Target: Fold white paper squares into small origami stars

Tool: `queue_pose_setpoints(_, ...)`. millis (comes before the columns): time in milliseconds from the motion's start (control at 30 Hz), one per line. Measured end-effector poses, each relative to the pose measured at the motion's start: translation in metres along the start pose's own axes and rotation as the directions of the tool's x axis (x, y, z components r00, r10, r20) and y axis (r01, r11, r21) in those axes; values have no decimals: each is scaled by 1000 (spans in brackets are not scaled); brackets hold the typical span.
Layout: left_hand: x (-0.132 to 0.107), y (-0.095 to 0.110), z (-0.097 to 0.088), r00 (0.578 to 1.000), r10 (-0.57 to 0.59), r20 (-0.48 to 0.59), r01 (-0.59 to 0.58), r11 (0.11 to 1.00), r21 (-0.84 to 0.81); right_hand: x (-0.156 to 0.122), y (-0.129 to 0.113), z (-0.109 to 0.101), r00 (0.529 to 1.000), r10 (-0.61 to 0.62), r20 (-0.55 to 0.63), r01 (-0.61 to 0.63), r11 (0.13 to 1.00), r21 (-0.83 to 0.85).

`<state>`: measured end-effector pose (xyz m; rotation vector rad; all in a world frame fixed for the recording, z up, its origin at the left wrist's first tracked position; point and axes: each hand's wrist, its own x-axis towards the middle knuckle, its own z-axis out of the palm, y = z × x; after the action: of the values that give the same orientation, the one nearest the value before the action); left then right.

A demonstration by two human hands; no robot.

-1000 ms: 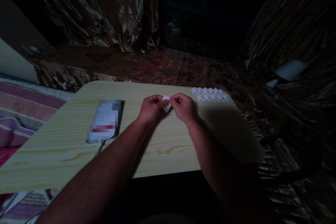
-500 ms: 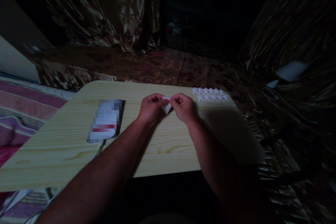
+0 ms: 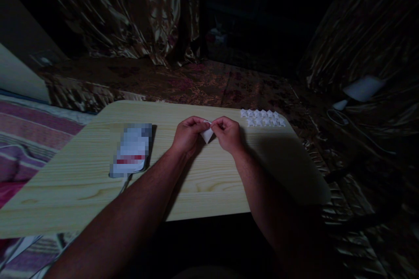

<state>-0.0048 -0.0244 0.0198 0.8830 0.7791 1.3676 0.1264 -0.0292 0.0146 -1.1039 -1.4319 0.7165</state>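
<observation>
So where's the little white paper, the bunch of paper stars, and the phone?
white paper [image 3: 207,135], head view, on its lower tip showing between the hands.
paper stars [image 3: 262,118], head view, middle of the two rows.
phone [image 3: 132,150], head view, centre of its face.

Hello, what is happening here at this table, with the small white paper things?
A person sits at a light wooden table in a dim room. Both hands, the left hand and the right hand, pinch one small white paper piece between the fingertips, just above the tabletop. At the table's far right corner lie small white folded paper stars, set in two neat rows. To the left of the hands lies a flat rectangular thing, blurred, with a cable at its near end.
</observation>
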Motion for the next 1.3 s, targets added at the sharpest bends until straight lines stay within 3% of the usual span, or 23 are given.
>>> queue_pose_setpoints(367, 3, 0, -1, 998, 28, -59, -28, 999, -14, -1, -3, 0, 1000, -15, 14, 15, 999, 34)
queue_pose_setpoints(500, 5, 3, -3, 998, 54, -32, -54, 998, -23, 0, -2, 0, 1000, 10, -3, -10, 1000, 24)
queue_pose_setpoints(700, 2, 1, -4, 1000, 29, 7, -29, 995, 91, 0, 0, -1, 1000, 1, -4, -1, 999, 37)
queue_pose_setpoints(967, 2, -1, -3, 992, 112, -60, -97, 973, 211, 0, -1, 0, 1000, 20, 16, -21, 999, 37)
queue_pose_setpoints(1133, 3, -3, -5, 978, 208, -20, -187, 916, 356, 0, -1, -1, 999, 41, 9, -42, 997, 58)
queue_pose_setpoints(1300, 3, -4, -5, 975, 219, -20, -198, 915, 352, 1, 3, 0, 998, 67, 21, -68, 997, 43)
